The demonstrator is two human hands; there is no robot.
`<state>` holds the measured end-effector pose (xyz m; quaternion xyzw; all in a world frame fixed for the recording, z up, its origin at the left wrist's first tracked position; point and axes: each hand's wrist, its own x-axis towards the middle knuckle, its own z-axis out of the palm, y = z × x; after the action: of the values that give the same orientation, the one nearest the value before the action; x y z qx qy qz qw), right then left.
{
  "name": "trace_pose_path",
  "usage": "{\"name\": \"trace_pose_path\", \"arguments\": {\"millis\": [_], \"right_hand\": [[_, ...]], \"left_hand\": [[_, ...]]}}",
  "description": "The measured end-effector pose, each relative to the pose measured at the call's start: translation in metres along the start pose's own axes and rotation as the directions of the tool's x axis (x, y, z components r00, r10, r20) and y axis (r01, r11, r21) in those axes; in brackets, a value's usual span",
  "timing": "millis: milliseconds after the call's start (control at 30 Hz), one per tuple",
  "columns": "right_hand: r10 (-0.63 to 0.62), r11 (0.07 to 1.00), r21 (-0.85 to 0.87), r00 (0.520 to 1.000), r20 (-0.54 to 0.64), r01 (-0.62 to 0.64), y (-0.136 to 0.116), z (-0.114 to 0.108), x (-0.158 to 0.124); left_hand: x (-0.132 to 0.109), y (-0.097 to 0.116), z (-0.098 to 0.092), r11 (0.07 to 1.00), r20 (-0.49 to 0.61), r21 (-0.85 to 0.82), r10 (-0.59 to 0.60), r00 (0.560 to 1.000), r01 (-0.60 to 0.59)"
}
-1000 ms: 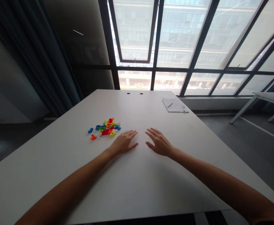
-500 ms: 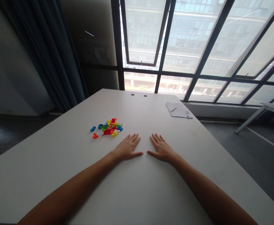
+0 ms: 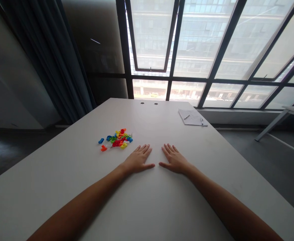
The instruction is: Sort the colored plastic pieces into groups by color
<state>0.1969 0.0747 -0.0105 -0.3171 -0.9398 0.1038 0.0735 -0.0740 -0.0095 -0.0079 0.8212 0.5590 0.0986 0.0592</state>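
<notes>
Palm down on the white table (image 3: 137,117), my left hand (image 3: 139,159) lies flat with its thumb stretched out to the right. My right hand (image 3: 174,159) rests flat beside it, fingers pointing away from me, a small gap between the two thumbs. Both hands hold nothing. Just beyond and left of my left hand is a loose pile of small colourful plastic pieces (image 3: 117,143) in red, yellow, blue, green, orange and white; their exact kind is too small to tell. A blue piece (image 3: 101,141) and an orange piece (image 3: 103,148) lie slightly apart at the pile's left side.
Sheets of paper (image 3: 193,115) with two pens on them lie near the table's right edge. Two dark round holes (image 3: 156,103) are at the far end. Beyond stand large windows and a dark blue curtain (image 3: 46,53); another table (image 3: 285,117) is at the right.
The view has tilted and shifted slightly. Both hands stay flat in the same places on the table, and the pile of pieces looks unchanged.
</notes>
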Motion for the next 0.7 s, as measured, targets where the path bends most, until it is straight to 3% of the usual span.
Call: {"name": "trace_pose_path", "arguments": {"millis": [100, 200, 267, 400, 533, 700], "right_hand": [[0.016, 0.998, 0.056, 0.997, -0.076, -0.012, 0.004, 0.002, -0.002], [0.073, 0.984, 0.174, 0.970, -0.232, -0.032, 0.014, 0.005, -0.003], [0.115, 0.964, 0.265, 0.939, -0.325, -0.027, 0.022, 0.005, -0.003], [0.174, 0.911, 0.413, 0.901, -0.396, 0.005, 0.027, 0.003, 0.001], [0.196, 0.888, 0.460, 0.886, -0.420, 0.021, 0.021, 0.001, 0.005], [0.191, 0.905, 0.424, 0.869, -0.457, 0.024, 0.019, 0.005, 0.009]], "left_hand": [[0.000, -0.004, -0.002, 1.000, -0.058, 0.000, 0.025, 0.998, -0.026], [-0.002, -0.028, -0.019, 1.000, -0.200, 0.025, -0.005, 0.980, 0.010], [-0.008, -0.057, -0.037, 0.990, -0.285, 0.051, -0.110, 0.952, 0.129], [-0.031, -0.128, -0.072, 0.885, -0.353, 0.084, -0.403, 0.844, 0.457], [-0.054, -0.176, -0.082, 0.794, -0.277, 0.081, -0.563, 0.778, 0.603], [-0.050, -0.195, -0.073, 0.752, -0.098, 0.055, -0.650, 0.754, 0.656]]}}
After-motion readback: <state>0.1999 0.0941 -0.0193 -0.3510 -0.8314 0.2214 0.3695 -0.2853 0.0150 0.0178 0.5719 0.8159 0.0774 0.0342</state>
